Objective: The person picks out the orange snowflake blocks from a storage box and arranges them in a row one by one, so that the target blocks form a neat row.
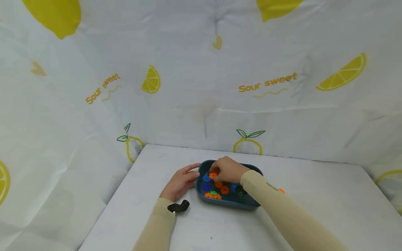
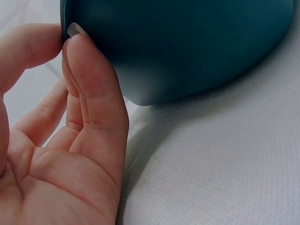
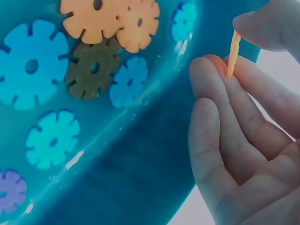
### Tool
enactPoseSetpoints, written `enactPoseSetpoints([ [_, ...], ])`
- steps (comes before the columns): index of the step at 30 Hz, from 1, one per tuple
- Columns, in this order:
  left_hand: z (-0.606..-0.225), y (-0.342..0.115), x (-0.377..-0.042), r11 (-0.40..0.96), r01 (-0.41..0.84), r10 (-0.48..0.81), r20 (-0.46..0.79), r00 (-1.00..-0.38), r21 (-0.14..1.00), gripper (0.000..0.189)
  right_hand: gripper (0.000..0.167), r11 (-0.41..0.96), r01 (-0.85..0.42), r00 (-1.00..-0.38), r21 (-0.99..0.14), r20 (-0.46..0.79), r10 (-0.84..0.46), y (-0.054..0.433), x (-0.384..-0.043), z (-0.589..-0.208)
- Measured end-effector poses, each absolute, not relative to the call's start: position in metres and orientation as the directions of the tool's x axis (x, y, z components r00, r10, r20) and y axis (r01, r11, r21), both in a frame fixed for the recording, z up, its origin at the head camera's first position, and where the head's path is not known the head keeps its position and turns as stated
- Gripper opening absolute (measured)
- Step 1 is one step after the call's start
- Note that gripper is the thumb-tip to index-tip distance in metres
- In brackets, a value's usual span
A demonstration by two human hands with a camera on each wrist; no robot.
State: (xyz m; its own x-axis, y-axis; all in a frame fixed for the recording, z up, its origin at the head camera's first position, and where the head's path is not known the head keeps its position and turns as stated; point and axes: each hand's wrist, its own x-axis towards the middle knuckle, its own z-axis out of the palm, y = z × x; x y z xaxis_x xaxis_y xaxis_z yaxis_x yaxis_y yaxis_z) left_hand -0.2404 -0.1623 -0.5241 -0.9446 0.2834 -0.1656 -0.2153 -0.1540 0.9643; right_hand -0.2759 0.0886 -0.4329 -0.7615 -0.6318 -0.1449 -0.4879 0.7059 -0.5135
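A dark teal tray (image 1: 226,205) with rounded corners stands on the white table, holding several notched snowflake discs in orange, blue and green. My left hand (image 1: 180,183) is at the tray's left end, its thumb and fingers gripping the rim. Over the inside of the tray, my right hand (image 1: 228,170) pinches an orange snowflake disc (image 3: 233,54) between thumb and fingers; it shows edge-on in the right wrist view. Below lie a large blue disc (image 3: 49,65), a smaller blue disc (image 3: 129,82) and a brownish disc (image 3: 86,75) partly under orange ones.
An orange piece (image 1: 281,190) lies on the table right of the tray, partly behind the right sleeve. A black device (image 1: 179,207) is strapped to the left wrist. White cloth (image 1: 201,118) printed with lemons hangs behind the table.
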Motion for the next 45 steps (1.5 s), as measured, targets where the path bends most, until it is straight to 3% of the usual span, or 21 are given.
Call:
enactPoseSetpoints([
  [12,-0.527,-0.158,-0.241,-0.148,-0.230,0.265,-0.185,-0.946,0.962,0.055,0.034,0.661,-0.412,-0.828,-0.627,-0.045,-0.559,0.148,-0.260,-0.414],
  [24,-0.525,-0.161,-0.235,-0.160,-0.252,0.264,-0.205,-0.942,0.954,0.056,0.030,0.712,-0.332,-0.915,-0.619,0.027,-0.403,0.230,-0.231,-0.408],
  [31,-0.523,-0.159,-0.235,-0.165,-0.253,0.275,-0.202,-0.940,0.953,0.059,0.031,0.736,-0.280,-0.951,-0.617,0.075,-0.299,0.277,-0.207,-0.416],
  [39,-0.523,-0.162,-0.236,-0.167,-0.257,0.259,-0.209,-0.943,0.952,0.056,0.034,0.768,-0.156,-0.980,-0.621,0.000,-0.200,0.309,-0.190,-0.441],
  [45,-0.521,-0.159,-0.234,-0.167,-0.271,0.264,-0.222,-0.939,0.948,0.056,0.034,0.787,-0.133,-0.988,-0.602,0.022,-0.150,0.328,-0.182,-0.457],
])
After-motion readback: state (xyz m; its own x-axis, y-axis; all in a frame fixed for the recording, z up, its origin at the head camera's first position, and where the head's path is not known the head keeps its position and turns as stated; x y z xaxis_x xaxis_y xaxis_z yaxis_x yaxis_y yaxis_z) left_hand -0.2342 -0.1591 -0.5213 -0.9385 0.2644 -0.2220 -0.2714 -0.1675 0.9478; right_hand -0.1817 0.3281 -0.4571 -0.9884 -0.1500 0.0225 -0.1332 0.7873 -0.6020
